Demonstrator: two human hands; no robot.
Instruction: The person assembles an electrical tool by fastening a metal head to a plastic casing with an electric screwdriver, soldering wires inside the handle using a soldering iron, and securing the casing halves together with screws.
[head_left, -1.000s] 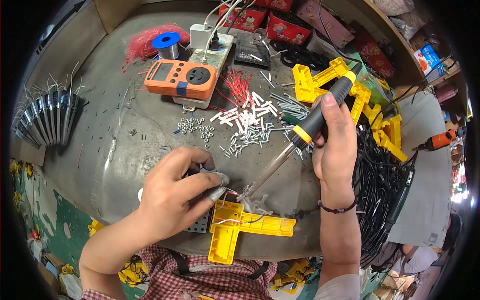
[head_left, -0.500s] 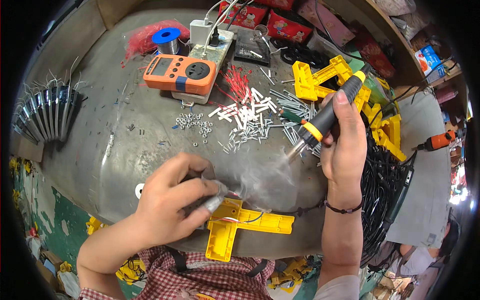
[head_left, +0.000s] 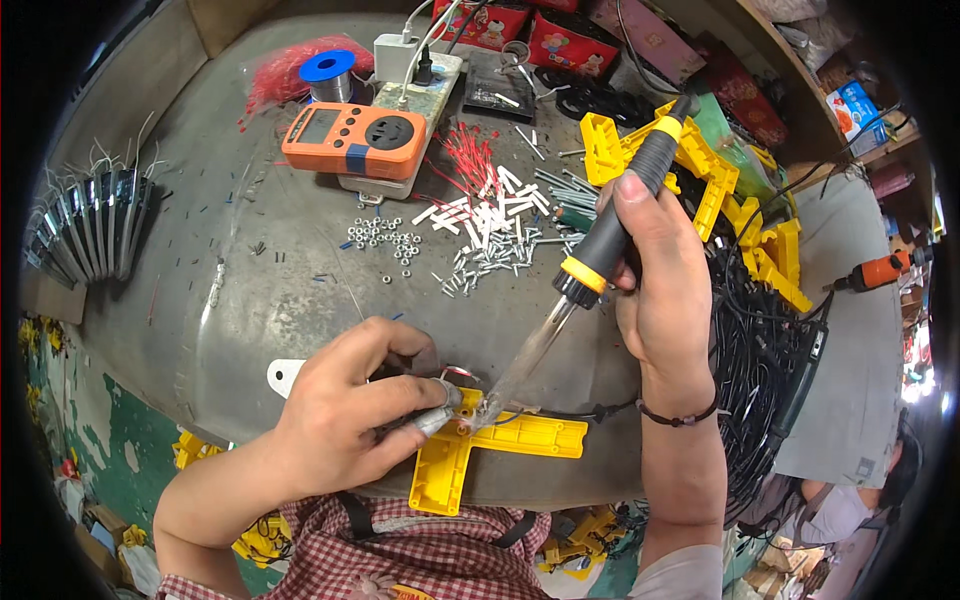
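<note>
Meter [head_left: 352, 141] lies behind screws [head_left: 487, 262], housing [head_left: 500, 445] nearest.

Grey worn worktable [head_left: 250, 300], green patchy floor [head_left: 90, 440] below, cluttered shelf [head_left: 790, 70] behind, daylight

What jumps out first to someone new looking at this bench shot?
At bottom centre, the right hand holds a soldering iron with a black and yellow grip, its tip down on a yellow T-shaped plastic part that the left hand steadies at the table's near edge. Behind them sit an orange meter at upper left and a heap of yellow plastic parts over black cables at right.
</note>
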